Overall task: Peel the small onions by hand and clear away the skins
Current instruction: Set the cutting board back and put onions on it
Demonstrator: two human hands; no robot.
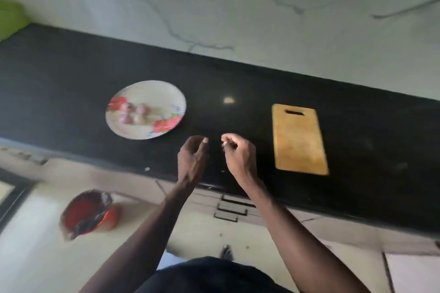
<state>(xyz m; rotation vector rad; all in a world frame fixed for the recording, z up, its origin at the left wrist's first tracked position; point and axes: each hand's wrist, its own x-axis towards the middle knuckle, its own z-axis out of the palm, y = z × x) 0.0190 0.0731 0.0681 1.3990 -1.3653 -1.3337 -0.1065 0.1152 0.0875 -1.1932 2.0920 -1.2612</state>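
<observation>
Both hands hover over the counter, fingers curled; contents unclear.

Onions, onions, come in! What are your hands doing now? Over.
Left hand loosely curled, holding nothing. Right hand pinching a small pale bit, too blurred to name. Four small onions on the flowered plate. Nothing blocking.

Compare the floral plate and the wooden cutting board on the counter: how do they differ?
The plate is round and white with red flowers; the cutting board is rectangular, plain tan wood with a handle slot. The plate holds small onions; the cutting board carries nothing. The plate lies on the left hand side, the cutting board beyond the right hand. Both lie flat on the black counter, untouched.
</observation>
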